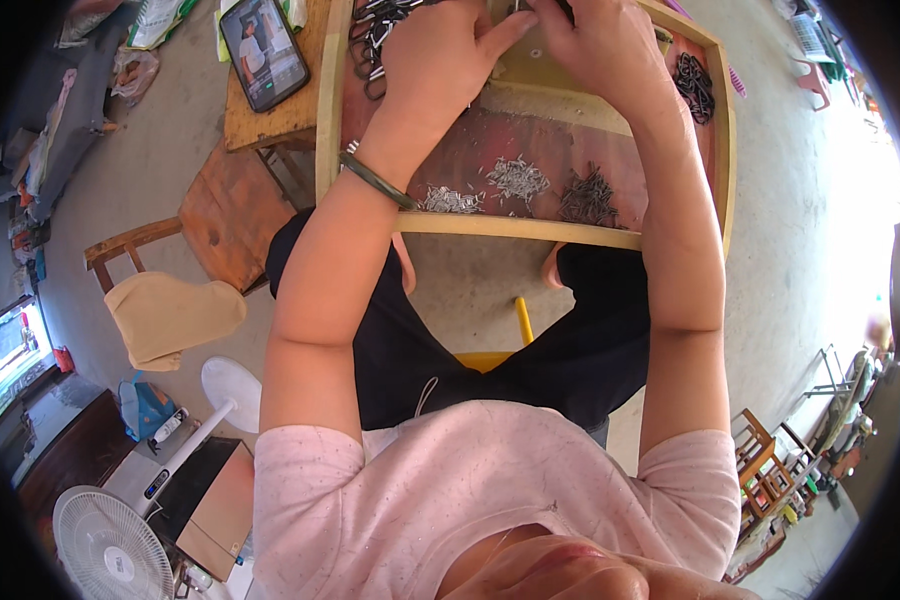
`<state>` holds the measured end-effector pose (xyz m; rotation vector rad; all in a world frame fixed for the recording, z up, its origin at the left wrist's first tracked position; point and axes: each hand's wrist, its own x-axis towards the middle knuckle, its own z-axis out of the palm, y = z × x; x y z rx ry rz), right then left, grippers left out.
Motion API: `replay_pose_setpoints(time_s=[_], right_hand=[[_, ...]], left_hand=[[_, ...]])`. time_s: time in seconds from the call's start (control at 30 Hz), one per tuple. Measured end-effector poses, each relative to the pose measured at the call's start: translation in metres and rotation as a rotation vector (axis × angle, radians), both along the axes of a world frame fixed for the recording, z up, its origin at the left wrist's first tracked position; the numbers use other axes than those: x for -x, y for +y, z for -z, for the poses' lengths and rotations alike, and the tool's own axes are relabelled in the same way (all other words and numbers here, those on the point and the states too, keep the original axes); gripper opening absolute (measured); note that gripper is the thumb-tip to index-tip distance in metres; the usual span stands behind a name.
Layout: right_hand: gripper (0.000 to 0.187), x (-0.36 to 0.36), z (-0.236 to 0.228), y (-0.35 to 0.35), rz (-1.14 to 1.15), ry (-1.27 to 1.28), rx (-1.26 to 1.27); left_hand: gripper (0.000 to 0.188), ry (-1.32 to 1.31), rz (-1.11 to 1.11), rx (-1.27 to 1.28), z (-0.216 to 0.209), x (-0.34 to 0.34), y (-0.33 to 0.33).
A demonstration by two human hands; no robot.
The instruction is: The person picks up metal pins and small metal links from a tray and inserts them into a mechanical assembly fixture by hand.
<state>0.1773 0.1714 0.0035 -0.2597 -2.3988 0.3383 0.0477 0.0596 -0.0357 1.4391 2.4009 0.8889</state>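
Both hands are at the top edge of the view, partly cut off, over a wood-rimmed tray (530,229) with a worn reddish bottom. My left hand (442,52) has its thumb bent toward a small, shiny bit at the top edge; its other fingers are hidden. Close beside it, my right hand (602,48) is closed, thumb and fingers drawn together; what they hold is cut off. Beneath them sits a yellowish block (540,75). Toward the near rim lie two heaps of small silver pins (517,178) (452,200) and a heap of dark pins (590,197).
Dark metal loops (372,50) fill the tray's far left; black chain-like pieces (695,90) lie at its right. A phone (264,52) rests on a wooden table left of the tray. A wooden chair (220,215) and a white fan (112,545) stand further left.
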Motion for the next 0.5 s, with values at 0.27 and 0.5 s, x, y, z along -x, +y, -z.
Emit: replay_pose_setpoints(time_s=[0.27,0.5], right_hand=[[0.045,-0.001,-0.004,-0.002,0.01,-0.067,0.123],[0.045,-0.001,-0.001,0.0,-0.01,-0.019,0.075]], left_hand=[[0.059,0.913,-0.149,-0.818,-0.01,0.02,0.007],[0.061,0.712,-0.012,-0.561,-0.02,0.018,-0.01]])
